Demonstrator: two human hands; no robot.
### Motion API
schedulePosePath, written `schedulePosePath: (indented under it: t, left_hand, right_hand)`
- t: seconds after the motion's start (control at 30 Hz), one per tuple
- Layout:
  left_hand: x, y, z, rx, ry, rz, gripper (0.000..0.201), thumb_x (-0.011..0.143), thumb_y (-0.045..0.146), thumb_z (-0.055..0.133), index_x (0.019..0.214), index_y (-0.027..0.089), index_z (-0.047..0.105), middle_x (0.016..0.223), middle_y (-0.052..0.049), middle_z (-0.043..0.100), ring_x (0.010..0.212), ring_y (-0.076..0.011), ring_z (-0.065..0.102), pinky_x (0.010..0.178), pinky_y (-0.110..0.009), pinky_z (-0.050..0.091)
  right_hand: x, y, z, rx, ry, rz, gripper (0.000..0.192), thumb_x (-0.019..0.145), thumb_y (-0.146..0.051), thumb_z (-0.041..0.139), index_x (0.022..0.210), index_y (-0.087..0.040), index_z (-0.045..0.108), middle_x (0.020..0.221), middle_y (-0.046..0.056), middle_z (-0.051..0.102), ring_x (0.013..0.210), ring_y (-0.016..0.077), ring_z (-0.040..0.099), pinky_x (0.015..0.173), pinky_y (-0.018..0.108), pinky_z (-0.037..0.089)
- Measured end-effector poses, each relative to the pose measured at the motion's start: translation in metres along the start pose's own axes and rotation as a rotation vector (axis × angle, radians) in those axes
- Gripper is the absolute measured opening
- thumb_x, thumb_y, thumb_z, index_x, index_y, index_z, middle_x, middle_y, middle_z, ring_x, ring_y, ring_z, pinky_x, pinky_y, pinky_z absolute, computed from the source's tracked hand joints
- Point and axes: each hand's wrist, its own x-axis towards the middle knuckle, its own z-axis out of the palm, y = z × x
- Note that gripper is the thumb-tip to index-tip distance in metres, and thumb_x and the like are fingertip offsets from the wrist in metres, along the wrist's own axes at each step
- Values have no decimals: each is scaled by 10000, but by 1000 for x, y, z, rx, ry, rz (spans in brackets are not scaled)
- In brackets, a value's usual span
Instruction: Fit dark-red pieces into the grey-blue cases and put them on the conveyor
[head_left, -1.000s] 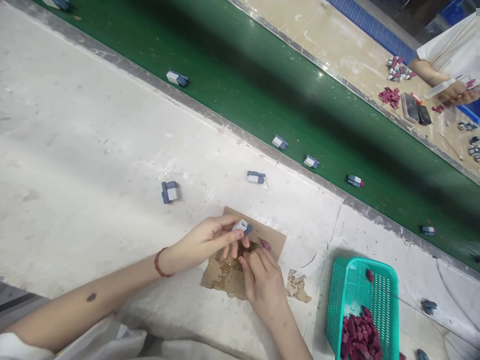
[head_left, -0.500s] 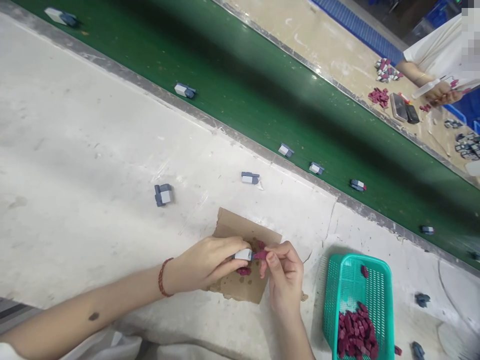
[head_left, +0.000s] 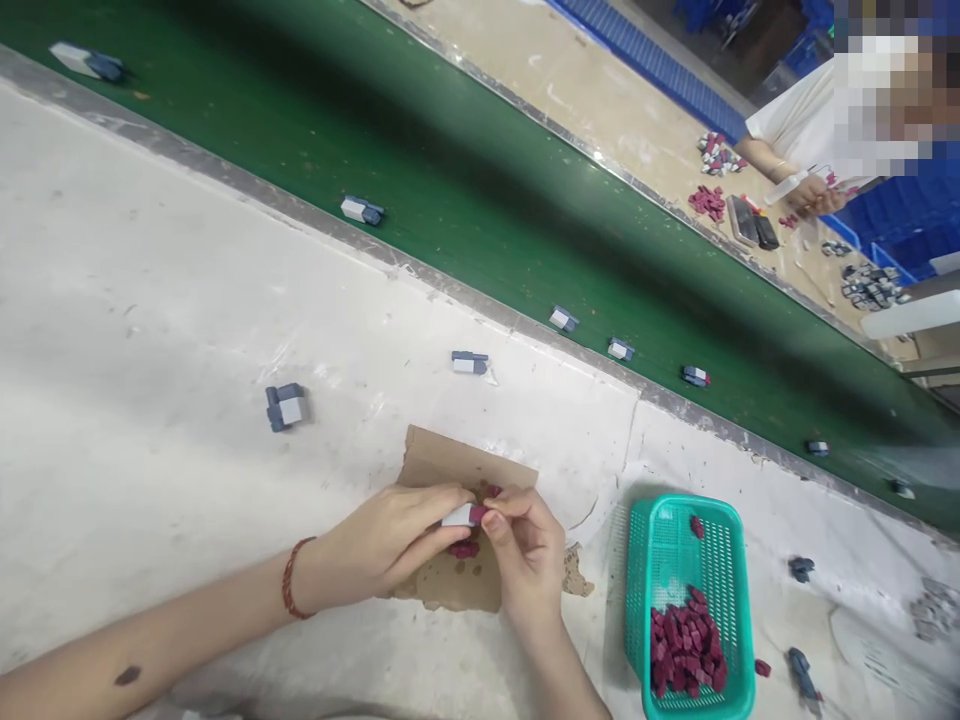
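Note:
My left hand point(head_left: 401, 535) is closed around a small white and blue-grey plastic part point(head_left: 456, 516), its white end pointing right. Thumb and forefinger of my right hand point(head_left: 531, 555) pinch a small maroon piece point(head_left: 477, 514), which sits against the end of that part. Both hands are over a torn sheet of brown cardboard point(head_left: 472, 455) with dark spots on it. More maroon pieces point(head_left: 463, 549) lie on the cardboard under the fingers, partly hidden.
A green mesh basket point(head_left: 739, 600) holds a heap of maroon pieces point(head_left: 686, 645). White and blue-grey parts point(head_left: 469, 363) lie on the white table point(head_left: 150, 330), and several ride along the green conveyor belt point(head_left: 450, 200). Across the belt, a person's hands point(head_left: 814, 195) work above a beige table.
My right hand has brought the maroon piece up against the end of the part, covering the dark tip seen before. The whole view has shifted somewhat.

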Motion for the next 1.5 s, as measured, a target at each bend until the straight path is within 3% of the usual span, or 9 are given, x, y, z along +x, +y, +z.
schedulePosePath:
  t: [0.23, 0.47, 0.57, 0.7, 0.9, 1.03, 1.23, 1.33, 1.5]
  left_hand:
    - [16, 15, -5, 54, -52, 61, 247, 996, 288, 362, 854, 198, 542, 752, -40, 646, 629, -178, 609, 576, -248, 422]
    - [31, 25, -9, 73, -93, 54, 294, 983, 369, 402, 862, 204, 613, 751, -47, 669, 643, -194, 612, 584, -250, 424]
    - [51, 28, -22, 110, -155, 38, 252, 957, 398, 455, 972, 224, 637, 804, -39, 700, 678, -206, 626, 617, -254, 423]
    - [104, 21, -51, 198, -101, -47, 275, 946, 439, 467, 973, 212, 620, 712, -3, 651, 569, -176, 562, 568, -244, 377]
    - [193, -9, -79, 448, 297, 71, 246, 913, 302, 493, 803, 138, 638, 937, -31, 628, 991, -206, 552, 880, -260, 405]
    - [232, -10, -55, 478, 257, 157, 265, 886, 345, 577, 1003, 113, 630, 1145, -54, 600, 1191, -262, 446, 1005, -300, 348]
    - [282, 0, 9, 574, -46, 310, 239, 878, 212, 543, 1059, 82, 630, 1098, -165, 595, 996, -294, 534, 872, -383, 418]
    - [285, 4, 29, 623, -165, 422, 275, 930, 229, 438, 1069, 80, 624, 1078, -174, 593, 954, -286, 542, 834, -389, 425]
    - [276, 17, 55, 672, -357, 605, 232, 858, 374, 596, 925, 164, 666, 963, -91, 644, 905, -251, 559, 836, -347, 425]
  right_hand:
    - [-1, -6, -7, 26, 106, -5, 337, 828, -531, 661, 740, -209, 619, 678, 6, 623, 622, 146, 593, 569, 253, 493]
    - [-1, -16, -14, 54, 84, 68, 391, 836, -595, 616, 765, -217, 550, 467, -98, 379, 391, 77, 318, 394, 199, 303]
    - [2, -19, -24, -6, 116, 25, 362, 869, -566, 583, 837, -206, 613, 507, -80, 415, 428, 92, 382, 424, 213, 346]
    - [-3, -28, -65, -276, 306, -50, 318, 916, -467, 533, 1027, -205, 677, 664, -7, 602, 600, 150, 571, 573, 268, 466]
    - [-42, -32, -151, -702, 650, 151, 402, 827, -543, 566, 995, -203, 699, 1015, 105, 719, 930, 292, 653, 776, 389, 492]
    - [-69, -20, -185, -805, 748, 211, 437, 820, -580, 521, 971, -206, 689, 1027, 115, 715, 981, 316, 643, 823, 427, 484]
    - [-91, 3, -204, -982, 596, 174, 335, 854, -449, 506, 989, -196, 679, 995, 140, 677, 945, 329, 629, 830, 485, 486]
    - [-91, 5, -206, -1025, 590, 171, 326, 898, -408, 463, 1063, -195, 648, 1058, 142, 665, 1004, 324, 620, 868, 496, 483]
    - [-69, -3, -210, -1146, 542, 67, 336, 951, -346, 398, 1183, -197, 590, 1174, 141, 653, 1117, 292, 593, 917, 463, 487]
